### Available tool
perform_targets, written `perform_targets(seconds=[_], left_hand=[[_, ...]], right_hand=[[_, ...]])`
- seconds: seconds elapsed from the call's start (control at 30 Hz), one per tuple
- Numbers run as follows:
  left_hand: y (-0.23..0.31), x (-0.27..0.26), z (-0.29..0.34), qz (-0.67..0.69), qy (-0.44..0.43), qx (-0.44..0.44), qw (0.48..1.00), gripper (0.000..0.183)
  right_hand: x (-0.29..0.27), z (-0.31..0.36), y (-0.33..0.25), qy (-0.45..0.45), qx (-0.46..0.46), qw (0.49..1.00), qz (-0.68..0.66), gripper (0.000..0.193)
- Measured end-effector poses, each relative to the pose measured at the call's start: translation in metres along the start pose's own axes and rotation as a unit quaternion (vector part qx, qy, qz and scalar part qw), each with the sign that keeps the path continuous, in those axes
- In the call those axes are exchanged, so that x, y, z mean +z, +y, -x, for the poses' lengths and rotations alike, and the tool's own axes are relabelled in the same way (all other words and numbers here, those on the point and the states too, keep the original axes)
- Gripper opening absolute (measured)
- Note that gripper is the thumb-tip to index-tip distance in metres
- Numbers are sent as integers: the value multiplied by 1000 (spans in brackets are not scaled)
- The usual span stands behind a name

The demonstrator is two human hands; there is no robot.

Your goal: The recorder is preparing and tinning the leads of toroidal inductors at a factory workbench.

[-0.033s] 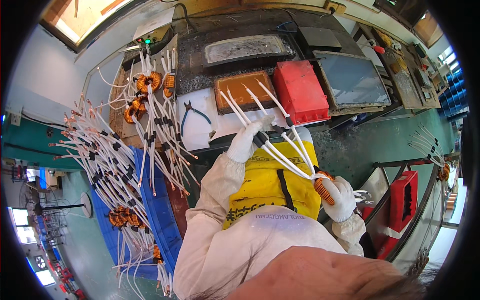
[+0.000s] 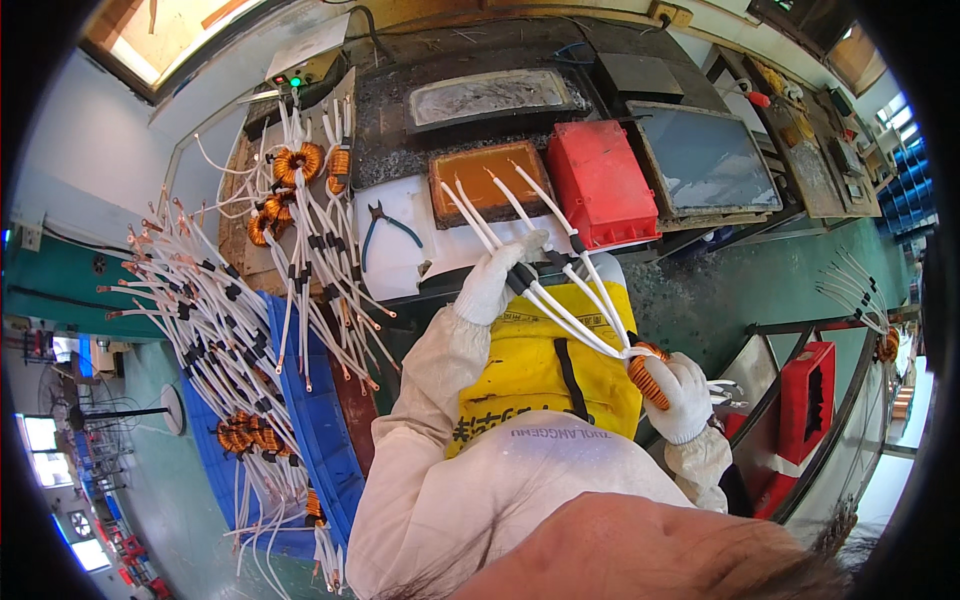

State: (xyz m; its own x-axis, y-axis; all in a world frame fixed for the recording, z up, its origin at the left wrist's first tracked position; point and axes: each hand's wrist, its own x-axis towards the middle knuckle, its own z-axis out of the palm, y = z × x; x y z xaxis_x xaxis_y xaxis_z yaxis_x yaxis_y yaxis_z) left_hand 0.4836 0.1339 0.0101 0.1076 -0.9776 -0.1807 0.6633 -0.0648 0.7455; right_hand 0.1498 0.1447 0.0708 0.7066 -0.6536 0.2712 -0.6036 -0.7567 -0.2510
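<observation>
My right hand (image 2: 682, 400), in a white glove, is closed around a copper-wound toroidal coil (image 2: 648, 383). Several white insulated leads (image 2: 565, 318) with black sleeves run from the coil up to the left. Around these leads, near the black sleeves, my gloved left hand (image 2: 490, 285) is closed. The bare copper tips point away from me and appear in front of a shallow tray (image 2: 436, 190) with an orange-brown surface; whether they touch it I cannot tell. Both hands are over my yellow apron (image 2: 520, 370).
Blue-handled pliers (image 2: 390, 232) lie left of the tray, and a red box (image 2: 600, 185) stands right of it. Behind is a rectangular pot (image 2: 412, 112) with a grey surface. A blue crate (image 2: 318, 440) at left is heaped with coils. More coils (image 2: 298, 165) lie on the bench.
</observation>
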Motion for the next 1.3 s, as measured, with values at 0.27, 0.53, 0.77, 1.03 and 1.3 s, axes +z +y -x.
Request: perform_targets(seconds=[0.27, 0.53, 0.77, 1.03, 1.3], left_hand=[[-8, -19, -10, -16, -17, -24, 999, 52], [-14, -24, -16, 36, -72, -15, 997, 56], [-19, -22, -21, 50, -48, -30, 997, 54], [-23, -22, -23, 70, -31, -41, 996, 53], [-24, -23, -22, 67, -28, -41, 996, 53]], right_hand=[[-1, -5, -1, -11, -7, 1000, -4, 61], [-1, -9, 0, -23, 5, 1000, -14, 60], [0, -7, 2, -36, 26, 999, -3, 63], [-2, -7, 3, -44, 29, 999, 0, 65], [0, -9, 2, -48, 29, 998, -6, 66]])
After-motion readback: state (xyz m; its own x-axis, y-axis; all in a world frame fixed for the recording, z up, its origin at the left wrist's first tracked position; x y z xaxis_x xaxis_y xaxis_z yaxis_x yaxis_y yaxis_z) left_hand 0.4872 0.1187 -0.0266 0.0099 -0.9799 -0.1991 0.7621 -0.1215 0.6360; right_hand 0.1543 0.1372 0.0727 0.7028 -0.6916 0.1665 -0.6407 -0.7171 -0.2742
